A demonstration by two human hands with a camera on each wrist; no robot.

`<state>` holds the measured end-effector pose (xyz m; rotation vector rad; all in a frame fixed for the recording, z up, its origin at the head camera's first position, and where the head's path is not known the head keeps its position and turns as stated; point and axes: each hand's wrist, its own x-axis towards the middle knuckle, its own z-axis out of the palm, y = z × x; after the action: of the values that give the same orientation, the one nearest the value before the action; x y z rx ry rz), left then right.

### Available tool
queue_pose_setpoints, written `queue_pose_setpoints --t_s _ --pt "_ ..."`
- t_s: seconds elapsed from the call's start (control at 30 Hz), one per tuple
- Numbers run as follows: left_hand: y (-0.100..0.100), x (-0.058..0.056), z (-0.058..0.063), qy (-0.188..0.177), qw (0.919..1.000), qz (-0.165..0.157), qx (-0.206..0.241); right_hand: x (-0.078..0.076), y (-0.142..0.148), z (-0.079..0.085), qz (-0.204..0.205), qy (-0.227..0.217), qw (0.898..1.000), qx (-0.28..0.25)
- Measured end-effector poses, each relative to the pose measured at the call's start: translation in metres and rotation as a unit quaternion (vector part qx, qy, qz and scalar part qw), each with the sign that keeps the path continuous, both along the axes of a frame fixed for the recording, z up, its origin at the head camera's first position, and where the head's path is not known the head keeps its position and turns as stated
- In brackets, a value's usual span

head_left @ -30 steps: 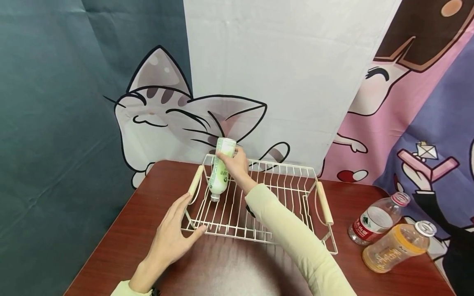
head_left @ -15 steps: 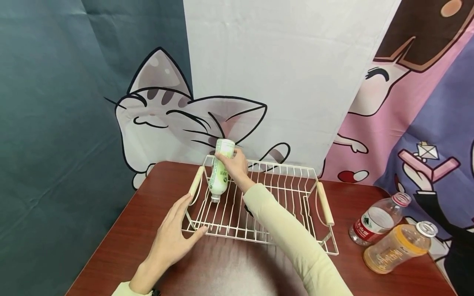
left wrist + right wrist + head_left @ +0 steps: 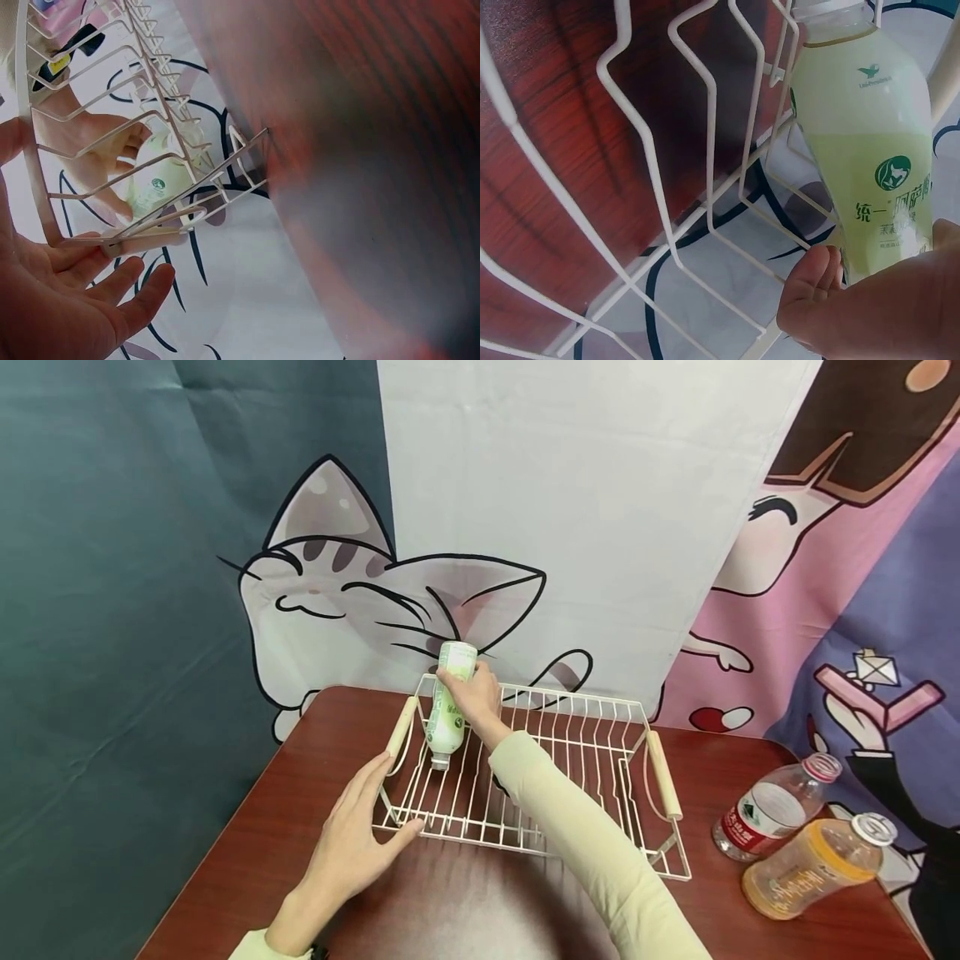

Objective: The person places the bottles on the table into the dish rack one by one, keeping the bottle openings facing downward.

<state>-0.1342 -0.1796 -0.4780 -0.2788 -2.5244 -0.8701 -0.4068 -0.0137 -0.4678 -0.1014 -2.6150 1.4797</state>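
Note:
A light green and white drink bottle (image 3: 448, 722) leans upside down over the left part of a white wire dish rack (image 3: 711, 150), its cap pointing down at the wires. My right hand (image 3: 480, 697) grips the bottle near its base, thumb on one side and fingers behind. Up close in the right wrist view, the green label and pale liquid of the bottle (image 3: 870, 165) show. My left hand (image 3: 356, 827) has its fingers extended and thumb apart, touching the rack's front left corner beside the wooden handle (image 3: 403, 725).
On the reddish-brown table (image 3: 300, 760), right of the rack, stand a bottle with a red and white label (image 3: 768, 814) and an orange-banded bottle (image 3: 813, 868). The rack's right wooden handle (image 3: 664, 775) is near them. A cartoon cloth (image 3: 600, 510) hangs behind the table.
The head view has shifted slightly, so the scene sits a little further right. Both hands stay nearly in place, with the bottle still gripped and its tilt hardly altered.

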Motion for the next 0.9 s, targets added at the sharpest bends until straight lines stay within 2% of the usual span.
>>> queue_pose_setpoints --t_s 0.07,0.17,0.33,0.43,0.47,0.5,0.7,0.73,0.8,0.9 --pt "0.0 0.001 0.0 0.002 1.0 0.001 -0.002 0.008 0.001 0.009 0.011 -0.013 1.0 0.001" --pt "0.0 0.001 0.0 0.004 1.0 0.002 -0.005 0.001 0.0 0.002 0.01 -0.022 1.0 0.009" --pt "0.001 0.002 0.001 0.009 0.9999 0.0 -0.006 -0.022 -0.002 -0.027 -0.004 -0.013 1.0 0.017" --pt "0.001 0.002 0.001 0.011 0.9999 0.0 -0.006 -0.027 -0.002 -0.032 -0.003 -0.012 1.0 0.02" --pt "0.001 0.002 0.001 0.012 0.9999 0.0 -0.006 -0.026 -0.002 -0.031 -0.004 -0.013 1.0 0.024" --pt "0.001 0.002 0.001 0.013 0.9999 0.0 -0.007 -0.019 -0.001 -0.023 -0.001 -0.018 1.0 0.022" --pt "0.001 0.002 0.001 0.014 0.9999 -0.001 -0.006 0.043 0.002 0.041 0.02 -0.032 0.999 0.004" --pt "0.001 0.002 0.001 0.014 0.9999 0.0 -0.006 0.039 0.004 0.033 0.023 -0.016 1.0 0.0" --pt "0.0 0.002 0.001 0.014 0.9999 -0.001 -0.005 0.04 0.003 0.035 0.024 -0.016 1.0 0.007" --pt "0.0 0.001 0.002 0.011 0.9999 0.0 -0.006 0.022 0.002 0.019 0.019 -0.018 0.999 0.02"
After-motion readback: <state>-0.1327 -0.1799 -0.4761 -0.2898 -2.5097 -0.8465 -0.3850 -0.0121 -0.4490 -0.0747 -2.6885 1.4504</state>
